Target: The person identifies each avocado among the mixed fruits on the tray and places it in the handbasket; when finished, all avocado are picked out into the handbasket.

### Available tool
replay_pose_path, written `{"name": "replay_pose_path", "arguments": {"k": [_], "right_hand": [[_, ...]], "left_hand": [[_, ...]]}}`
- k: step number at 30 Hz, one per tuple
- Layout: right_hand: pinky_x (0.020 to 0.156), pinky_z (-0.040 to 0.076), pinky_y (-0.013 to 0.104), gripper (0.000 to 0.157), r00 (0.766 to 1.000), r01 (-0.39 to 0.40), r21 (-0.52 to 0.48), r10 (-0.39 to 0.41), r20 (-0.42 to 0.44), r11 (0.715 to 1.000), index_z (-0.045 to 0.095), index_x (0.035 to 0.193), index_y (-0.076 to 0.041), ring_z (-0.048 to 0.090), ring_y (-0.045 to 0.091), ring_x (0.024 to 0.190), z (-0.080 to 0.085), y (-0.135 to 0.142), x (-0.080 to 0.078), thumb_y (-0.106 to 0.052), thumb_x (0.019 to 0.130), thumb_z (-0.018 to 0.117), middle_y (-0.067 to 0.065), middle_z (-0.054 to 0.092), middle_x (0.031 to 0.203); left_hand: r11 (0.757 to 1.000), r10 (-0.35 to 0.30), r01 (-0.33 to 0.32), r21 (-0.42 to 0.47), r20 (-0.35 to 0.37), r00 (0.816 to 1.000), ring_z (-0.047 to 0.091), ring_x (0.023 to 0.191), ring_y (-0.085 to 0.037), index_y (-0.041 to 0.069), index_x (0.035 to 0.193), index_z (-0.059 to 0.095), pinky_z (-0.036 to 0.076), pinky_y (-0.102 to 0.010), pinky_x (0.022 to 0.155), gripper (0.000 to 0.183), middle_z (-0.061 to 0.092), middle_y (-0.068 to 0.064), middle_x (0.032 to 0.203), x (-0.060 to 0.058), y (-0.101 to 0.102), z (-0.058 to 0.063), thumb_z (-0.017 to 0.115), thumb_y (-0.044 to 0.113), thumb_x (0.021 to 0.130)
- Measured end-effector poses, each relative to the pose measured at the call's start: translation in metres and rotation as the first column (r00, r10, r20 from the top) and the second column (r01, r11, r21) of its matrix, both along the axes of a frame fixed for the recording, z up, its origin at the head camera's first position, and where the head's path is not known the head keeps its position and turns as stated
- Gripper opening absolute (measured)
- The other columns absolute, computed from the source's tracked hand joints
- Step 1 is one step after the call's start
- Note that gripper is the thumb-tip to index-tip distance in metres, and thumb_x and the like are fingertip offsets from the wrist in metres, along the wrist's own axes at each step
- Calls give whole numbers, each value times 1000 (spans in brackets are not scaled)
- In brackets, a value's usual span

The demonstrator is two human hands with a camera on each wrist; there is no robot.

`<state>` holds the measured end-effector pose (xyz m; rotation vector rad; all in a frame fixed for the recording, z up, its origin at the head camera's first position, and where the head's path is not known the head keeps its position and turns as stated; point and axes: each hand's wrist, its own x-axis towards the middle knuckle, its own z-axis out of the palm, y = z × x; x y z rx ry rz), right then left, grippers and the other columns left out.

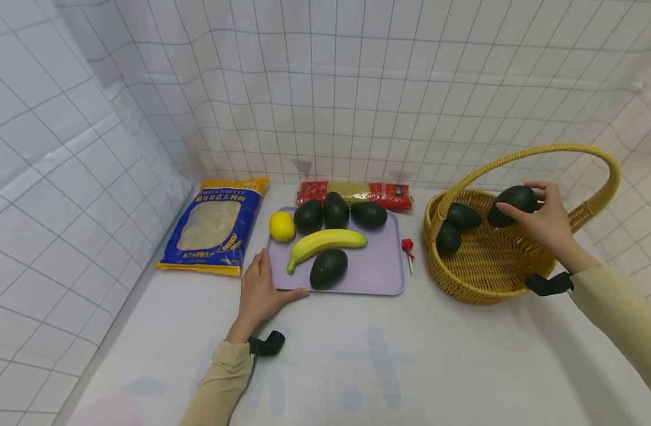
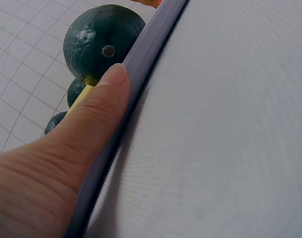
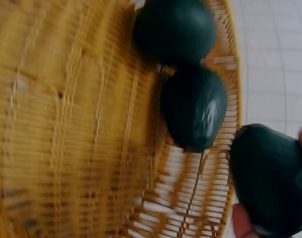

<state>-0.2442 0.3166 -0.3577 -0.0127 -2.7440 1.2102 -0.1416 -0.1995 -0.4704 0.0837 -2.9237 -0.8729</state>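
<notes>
My right hand (image 1: pixel 550 220) grips a dark green avocado (image 1: pixel 518 201) above the wicker basket (image 1: pixel 479 278), thumb on one side and fingers on the other. Two more avocados (image 3: pixel 194 106) lie inside the basket against its wall. At the near left corner of the lilac tray (image 1: pixel 375 269), my left hand (image 1: pixel 259 296) rests with fingers along the left side and thumb (image 2: pixel 99 104) along the front rim. On the tray are a lemon (image 1: pixel 282 226), a banana (image 1: pixel 327 239), an avocado (image 1: pixel 329 268) near the front and three avocados (image 1: pixel 336 210) along the back.
A blue and yellow pasta bag (image 1: pixel 210 228) lies left of the tray. Behind the tray is a red-ended noodle packet (image 1: pixel 354 194). A red lollipop (image 1: pixel 407 245) lies between tray and basket. The tall basket handle (image 1: pixel 538 151) arches over the basket.
</notes>
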Motion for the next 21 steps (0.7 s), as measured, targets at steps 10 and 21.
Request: {"name": "replay_pose_path", "arguments": {"k": [10,21], "right_hand": [[81,43,61,82,949,-283,249,233,211,926,28,134,7,45,53,104,-4,6,-22,-40,83,72,41,38,124],[71,47,56,67,931,-356,389,288,223,850,42,122,6,43,50,95,-8,0,-36,-29,78,78,38,42,106]], "left_hand": [[1000,1,-1,-5,4,1000,16,137,-42,-4,150,6,10,-54,111,131,13,-27,152,1,0,1,79,62,62],[1000,-2,2,1,-3,1000,16,136,-43,-4,150,7,10,-54,111,132,13,-28,151,1,0,0,80,62,62]]}}
